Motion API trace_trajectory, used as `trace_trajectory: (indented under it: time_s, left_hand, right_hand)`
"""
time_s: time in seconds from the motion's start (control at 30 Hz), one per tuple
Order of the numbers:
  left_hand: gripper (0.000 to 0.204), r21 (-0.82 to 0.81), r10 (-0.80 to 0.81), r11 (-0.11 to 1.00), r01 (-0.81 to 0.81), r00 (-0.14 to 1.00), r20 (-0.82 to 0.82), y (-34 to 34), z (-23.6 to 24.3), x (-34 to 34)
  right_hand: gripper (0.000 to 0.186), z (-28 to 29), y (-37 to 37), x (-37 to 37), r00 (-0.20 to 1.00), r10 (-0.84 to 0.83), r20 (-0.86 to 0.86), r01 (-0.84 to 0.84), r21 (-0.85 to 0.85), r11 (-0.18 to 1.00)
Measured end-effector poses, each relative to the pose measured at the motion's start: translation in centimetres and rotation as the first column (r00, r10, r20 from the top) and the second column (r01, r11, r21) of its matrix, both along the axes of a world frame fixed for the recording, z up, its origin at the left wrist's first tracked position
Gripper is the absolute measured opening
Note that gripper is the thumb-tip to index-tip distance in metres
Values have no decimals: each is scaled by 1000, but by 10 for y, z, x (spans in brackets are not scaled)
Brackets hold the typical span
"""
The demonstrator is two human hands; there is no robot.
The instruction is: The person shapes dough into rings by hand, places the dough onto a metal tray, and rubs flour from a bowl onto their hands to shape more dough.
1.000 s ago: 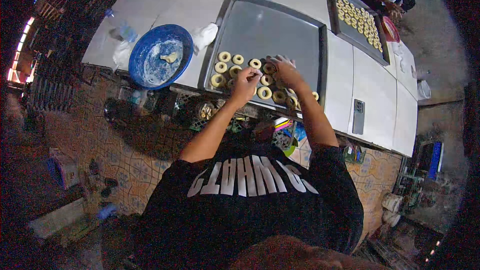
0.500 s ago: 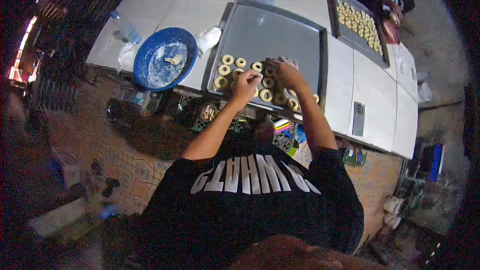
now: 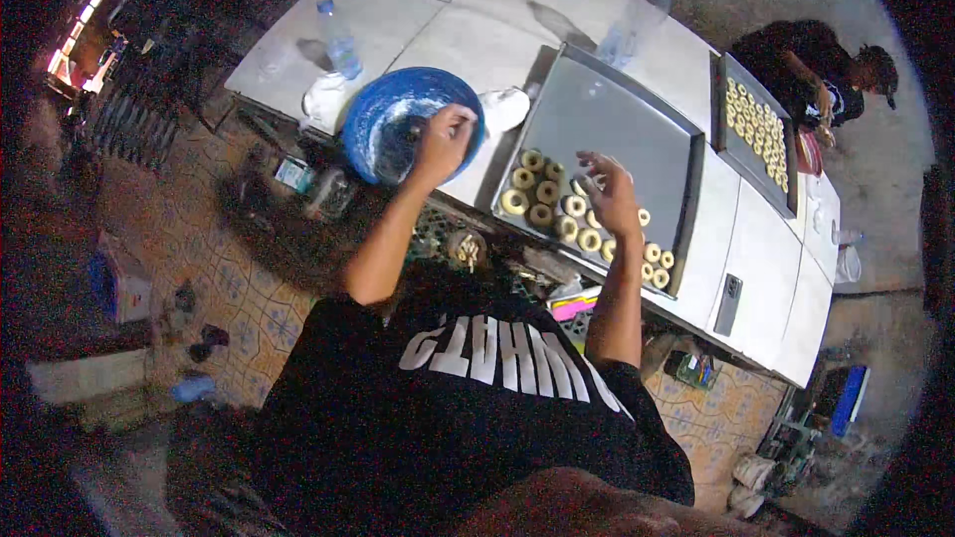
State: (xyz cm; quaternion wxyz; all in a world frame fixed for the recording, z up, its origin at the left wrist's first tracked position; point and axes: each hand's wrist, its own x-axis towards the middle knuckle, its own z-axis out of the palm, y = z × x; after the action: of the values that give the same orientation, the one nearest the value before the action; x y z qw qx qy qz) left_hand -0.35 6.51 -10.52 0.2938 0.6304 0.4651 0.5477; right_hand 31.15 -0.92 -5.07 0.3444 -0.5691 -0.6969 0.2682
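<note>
The pale dough rings (image 3: 566, 207) lie in rows along the near edge of a wide metal tray (image 3: 617, 119), just right of the frame's centre. The right hand (image 3: 614, 201) is over them, partly hiding a few, its fingers loosely bent and parted around nothing I can see; whether it touches any ring I can't tell. The left hand (image 3: 444, 149) is well apart from the rings, to their left, over a blue bowl (image 3: 360, 107), with fingers curled in; I can't make out whether they grasp anything. A white bundle (image 3: 504, 110) sits between bowl and tray. Toward the upper right, a second tray (image 3: 736, 149) carries more rings, beside another person (image 3: 796, 60) in dark clothes.
</note>
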Motion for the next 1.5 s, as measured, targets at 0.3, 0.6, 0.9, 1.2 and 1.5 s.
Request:
trace_trajectory:
  time_s: [0.3,0.6,0.9,1.2,1.5]
  left_hand:
    - [53,-268,-180,963,-15,707,-684,24,-28,-90]
    - [33,-245,-271,956,162,807,-525,36,-45,-95]
    - [23,-252,-344,926,282,904,-252,38,-39,-100]
    - [42,-214,-379,925,313,743,-551,33,-49,-90]
    - [41,-314,-355,903,294,921,-158,56,-88,-93]
  right_hand:
    - [32,0,15,-133,977,90,-191,-96,-22,995]
    - [35,-32,26,-213,990,84,-110,-77,66,995]
    - [64,-76,31,-248,923,-172,345,118,172,978]
    - [61,-78,44,-256,856,-205,474,183,94,979]
    - [38,-85,53,-260,749,-273,604,188,200,961]
